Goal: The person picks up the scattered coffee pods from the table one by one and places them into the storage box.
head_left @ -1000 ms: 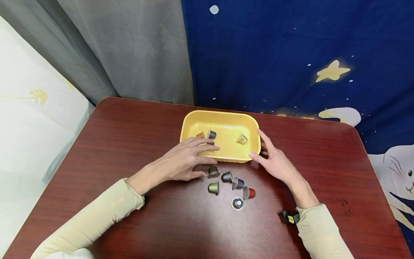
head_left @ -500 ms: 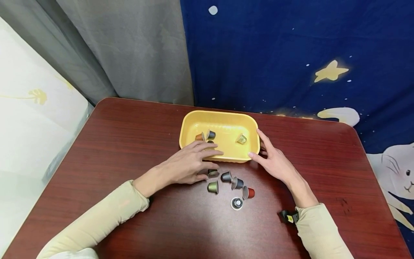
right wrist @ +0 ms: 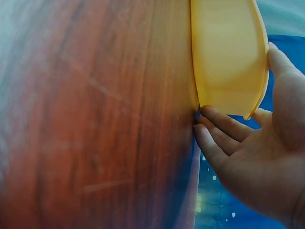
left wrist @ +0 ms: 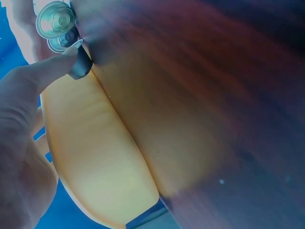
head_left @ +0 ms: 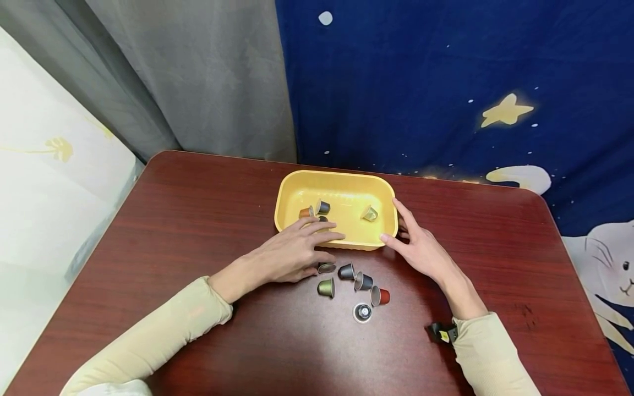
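Observation:
My left hand (head_left: 292, 253) is at the near side of a yellow plastic bin (head_left: 346, 187). Its thumb and index finger pinch a dark coffee capsule (head_left: 327, 269), while the other fingers reach over the bin's near rim. In the left wrist view the thumb lies across this dark capsule (left wrist: 82, 69). At the bin's right end my right hand (head_left: 421, 245) holds the rim, thumb at the near corner and fingers along the outer wall. Inside the bin lie an orange capsule (head_left: 305, 212), a dark blue one (head_left: 323, 207) and a gold one (head_left: 370, 213); another dark one is partly hidden by fingers.
Near the left hand lie a green capsule (head_left: 326, 287) and a black one (head_left: 346, 271). Further right are a grey-blue capsule (head_left: 363, 281), a red one (head_left: 381, 296) and a silver-rimmed one (head_left: 362, 312) standing on its rim. The brown table (head_left: 223, 192) meets curtains behind.
My left hand has shifted slightly right and toward the body, its thumb and index finger coming in on the dark capsule, which tips a little. The right hand stays on the bin.

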The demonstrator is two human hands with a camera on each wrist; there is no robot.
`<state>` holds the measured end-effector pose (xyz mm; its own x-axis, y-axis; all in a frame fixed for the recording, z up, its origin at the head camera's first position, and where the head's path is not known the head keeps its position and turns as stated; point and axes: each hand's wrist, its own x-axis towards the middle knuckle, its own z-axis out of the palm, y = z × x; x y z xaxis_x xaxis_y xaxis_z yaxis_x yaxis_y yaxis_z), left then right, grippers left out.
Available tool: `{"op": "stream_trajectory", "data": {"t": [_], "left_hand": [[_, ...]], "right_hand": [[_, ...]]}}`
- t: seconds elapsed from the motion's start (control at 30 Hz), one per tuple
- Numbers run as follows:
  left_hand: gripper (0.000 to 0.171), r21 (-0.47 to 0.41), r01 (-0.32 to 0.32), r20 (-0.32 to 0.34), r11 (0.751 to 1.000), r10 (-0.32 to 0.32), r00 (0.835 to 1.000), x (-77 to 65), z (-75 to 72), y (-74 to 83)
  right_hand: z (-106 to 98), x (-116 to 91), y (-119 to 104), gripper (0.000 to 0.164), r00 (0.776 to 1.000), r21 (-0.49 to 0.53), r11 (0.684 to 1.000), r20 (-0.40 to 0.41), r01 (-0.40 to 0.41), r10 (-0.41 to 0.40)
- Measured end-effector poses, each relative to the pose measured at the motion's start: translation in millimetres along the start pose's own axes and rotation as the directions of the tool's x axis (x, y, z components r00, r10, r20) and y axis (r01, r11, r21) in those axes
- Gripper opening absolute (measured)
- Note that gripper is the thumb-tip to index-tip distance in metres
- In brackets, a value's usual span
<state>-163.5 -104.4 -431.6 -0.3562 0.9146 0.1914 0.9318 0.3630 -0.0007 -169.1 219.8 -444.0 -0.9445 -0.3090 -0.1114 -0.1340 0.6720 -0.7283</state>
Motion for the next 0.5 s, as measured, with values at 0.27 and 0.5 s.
{"op": "stream_trajectory", "data": {"t": [0.27, 0.5], "left_hand": [[0.039, 0.000, 0.021, 0.044, 1.000, -0.021, 0.999, 0.9, 1.8, 1.3], [0.038, -0.009, 0.037, 0.062, 0.999, -0.036, 0.997, 2.1, 1.7, 1.6]], "right_hand": [[0.5, -0.2, -0.4, 0.088, 1.000, 0.005, 1.000, 0.006, -0.002, 0.002], [-0.3, -0.2, -0.7, 0.087, 1.000, 0.002, 1.000, 0.002, -0.002, 0.002]]}}
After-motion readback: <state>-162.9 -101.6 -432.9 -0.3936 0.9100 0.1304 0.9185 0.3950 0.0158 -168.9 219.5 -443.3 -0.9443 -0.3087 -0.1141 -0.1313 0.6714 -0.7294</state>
